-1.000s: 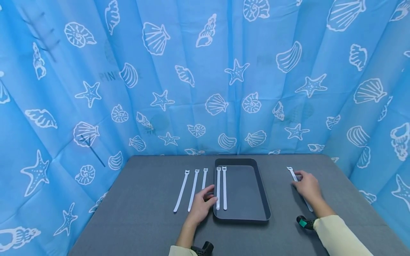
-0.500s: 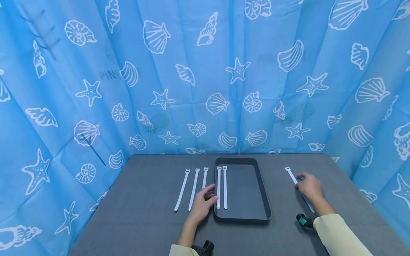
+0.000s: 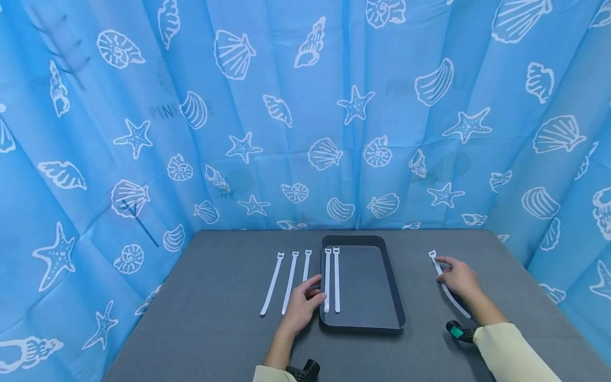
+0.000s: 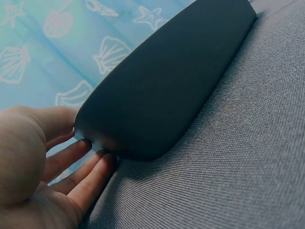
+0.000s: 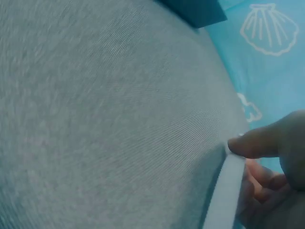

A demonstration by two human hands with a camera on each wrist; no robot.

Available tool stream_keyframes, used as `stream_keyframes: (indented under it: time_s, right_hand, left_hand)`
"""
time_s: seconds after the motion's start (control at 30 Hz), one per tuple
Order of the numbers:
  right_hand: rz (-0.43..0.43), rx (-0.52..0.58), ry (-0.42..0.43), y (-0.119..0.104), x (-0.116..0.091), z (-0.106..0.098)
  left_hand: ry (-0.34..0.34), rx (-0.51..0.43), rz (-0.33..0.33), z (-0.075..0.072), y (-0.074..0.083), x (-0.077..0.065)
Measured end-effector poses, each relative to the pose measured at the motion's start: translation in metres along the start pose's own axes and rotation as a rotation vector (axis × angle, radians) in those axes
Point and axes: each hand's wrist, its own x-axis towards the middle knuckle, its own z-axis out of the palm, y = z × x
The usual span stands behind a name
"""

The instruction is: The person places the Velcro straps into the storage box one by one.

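In the head view my left hand [image 3: 299,309] is at the left wall of a dark grey tray [image 3: 369,325]. The left wrist view shows the thumb over the tray's rim and the fingers against its outer wall [image 4: 157,90]. To the right of the tray, my right hand [image 3: 460,278] pinches a white hook-and-loop cable tie [image 3: 451,298] near its slotted head. Its tail curves back toward the wrist. The right wrist view has the thumb pressed on this cable tie [image 5: 226,191], the fingers behind it. Two more white cable ties [image 3: 337,281] lie side by side inside the tray.
Left of the tray lie three white cable ties [image 3: 272,284] on the grey cloth-covered table [image 3: 205,329]; my left hand partly covers the nearest. A blue curtain [image 3: 286,106] with white shell prints stands behind the table and at both sides.
My right hand has shifted slightly, and the cable tie's head has swung a little to the right; its tail bows more than before. The left hand and the tray stay as they were.
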Motion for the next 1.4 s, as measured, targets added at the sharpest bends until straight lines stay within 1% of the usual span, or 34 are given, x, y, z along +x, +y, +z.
stream_keyframes:
  time_s: [0.03,0.13,0.27,0.4,0.57,0.63,0.7,0.8,0.93,1.03,1.1,1.2,1.27,1.3,1.37,1.4]
  right_hand:
    - [-0.014,0.01,-0.011,0.0,-0.001,-0.001]
    - [-0.047,0.066,-0.05,-0.002,-0.003,-0.002]
    - [-0.042,0.157,-0.103,-0.007,-0.007,-0.003]
    - [-0.022,0.215,-0.118,-0.016,-0.009,-0.003]
    - [-0.042,0.256,-0.101,-0.027,-0.012,-0.002]
    - [-0.052,0.266,-0.096,-0.032,-0.013,-0.003]
    - [-0.051,0.28,-0.097,-0.037,-0.014,-0.003]
    - [-0.058,0.292,-0.096,-0.045,-0.015,-0.003]
    - [-0.073,0.312,-0.089,-0.055,-0.015,-0.002]
    - [-0.085,0.333,-0.072,-0.062,-0.013,-0.001]
    - [-0.113,0.35,-0.076,-0.066,-0.011,-0.002]
    - [-0.117,0.373,-0.076,-0.069,-0.007,0.0]
    - [-0.132,0.386,-0.109,-0.072,-0.004,0.0]
    - [-0.14,0.401,-0.114,-0.068,0.001,0.003]
    - [-0.136,0.408,-0.13,-0.072,0.004,0.004]
    - [-0.142,0.422,-0.127,-0.071,0.008,0.007]
  left_hand:
    - [0.0,0.0,0.001,0.0,0.001,0.0]
    - [0.008,0.005,-0.007,0.002,-0.016,0.005]
    - [0.021,0.023,-0.034,0.003,-0.038,0.013]
    - [0.026,0.032,-0.044,0.003,-0.037,0.013]
    - [0.024,0.035,-0.034,0.002,-0.038,0.013]
    - [0.022,0.036,-0.02,0.003,-0.038,0.013]
    - [0.021,0.037,-0.028,0.003,-0.039,0.012]
    - [0.022,0.045,-0.021,0.003,-0.039,0.013]
    - [0.022,0.042,-0.034,0.003,-0.038,0.013]
    - [0.023,0.031,-0.041,0.003,-0.038,0.014]
    - [0.025,0.028,-0.042,0.003,-0.038,0.014]
    - [0.025,0.033,-0.032,0.004,-0.038,0.014]
    - [0.023,0.033,-0.032,0.003,-0.038,0.013]
    - [0.022,0.033,-0.032,0.003,-0.039,0.013]
    - [0.022,0.03,-0.039,0.003,-0.039,0.013]
    - [0.024,0.029,-0.04,0.003,-0.039,0.013]
